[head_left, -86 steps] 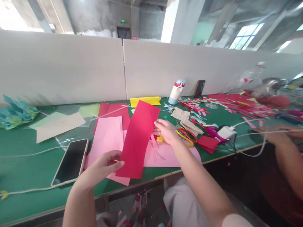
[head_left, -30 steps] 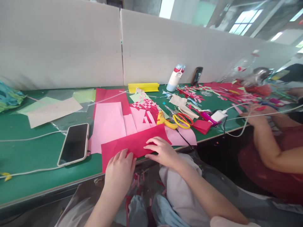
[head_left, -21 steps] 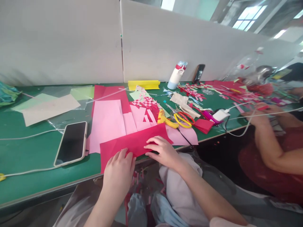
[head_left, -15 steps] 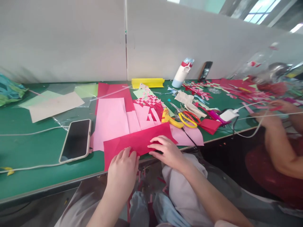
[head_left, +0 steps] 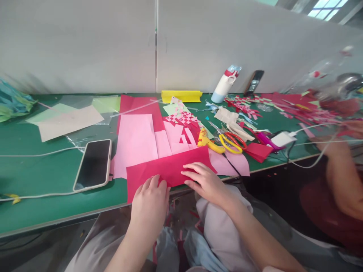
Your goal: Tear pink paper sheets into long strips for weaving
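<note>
A long red paper sheet (head_left: pixel 167 168) lies crosswise at the front edge of the green table (head_left: pixel 42 177). My left hand (head_left: pixel 150 200) rests on its near edge with fingers flat and stretched out. My right hand (head_left: pixel 202 180) presses on the sheet's right part, fingers spread flat. Behind the sheet lie pink paper sheets (head_left: pixel 136 139) and a woven pink-and-red paper piece (head_left: pixel 183 119).
A phone (head_left: pixel 93 164) lies left of the papers with a white cable (head_left: pixel 42 195) in front of it. A yellow glue gun (head_left: pixel 208 141), scissors (head_left: pixel 231 141), a white bottle (head_left: pixel 225 85) and paper scraps sit to the right. Another person's arm (head_left: pixel 343 177) is at far right.
The red sheet, earlier held upright in both hands, has been laid flat across the table's front edge. Both hands have stayed pressed on it during the last second.
</note>
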{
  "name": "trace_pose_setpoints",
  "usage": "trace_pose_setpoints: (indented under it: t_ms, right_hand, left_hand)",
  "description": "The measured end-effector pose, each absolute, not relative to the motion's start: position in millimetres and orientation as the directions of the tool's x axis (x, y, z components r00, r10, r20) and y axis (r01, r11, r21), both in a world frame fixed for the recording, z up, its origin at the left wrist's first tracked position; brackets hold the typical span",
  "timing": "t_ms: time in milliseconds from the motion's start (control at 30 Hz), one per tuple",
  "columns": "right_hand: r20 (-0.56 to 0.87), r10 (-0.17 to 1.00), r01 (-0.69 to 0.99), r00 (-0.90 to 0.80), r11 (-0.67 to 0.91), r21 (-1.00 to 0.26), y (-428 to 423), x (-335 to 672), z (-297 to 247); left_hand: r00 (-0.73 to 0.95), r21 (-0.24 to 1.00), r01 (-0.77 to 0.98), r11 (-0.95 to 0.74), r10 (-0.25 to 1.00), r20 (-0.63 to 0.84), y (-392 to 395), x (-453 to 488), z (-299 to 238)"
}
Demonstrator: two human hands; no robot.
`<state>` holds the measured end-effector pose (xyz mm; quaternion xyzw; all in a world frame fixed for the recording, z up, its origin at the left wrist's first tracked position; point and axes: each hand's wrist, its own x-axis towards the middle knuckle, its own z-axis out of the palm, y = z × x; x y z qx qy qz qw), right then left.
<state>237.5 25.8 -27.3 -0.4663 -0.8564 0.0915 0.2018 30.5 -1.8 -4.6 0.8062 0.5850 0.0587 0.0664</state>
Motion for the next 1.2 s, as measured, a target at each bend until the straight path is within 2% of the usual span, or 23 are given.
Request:
trace_pose_setpoints:
  t_ms: [500,967,1200]
  right_hand:
    - [0.212,0.872,0.843,-0.441,0.484,-0.237,35,242,-31]
    - [0.188,0.929,0.921,-0.319,0.351,-0.17,42,258,-31]
    - [0.257,0.942,0.958,-0.218,0.257,-0.131,45,270,-30]
  left_hand:
    - [0.297,0.171,0.94,-0.295,0.955,0.017,-2,31,-2]
    - [0.311,0.133,0.939,-0.318,0.948,0.07,-3,31,-6]
    - [0.325,0.121,0.936,-0.33,0.944,0.063,-3,30,-6]
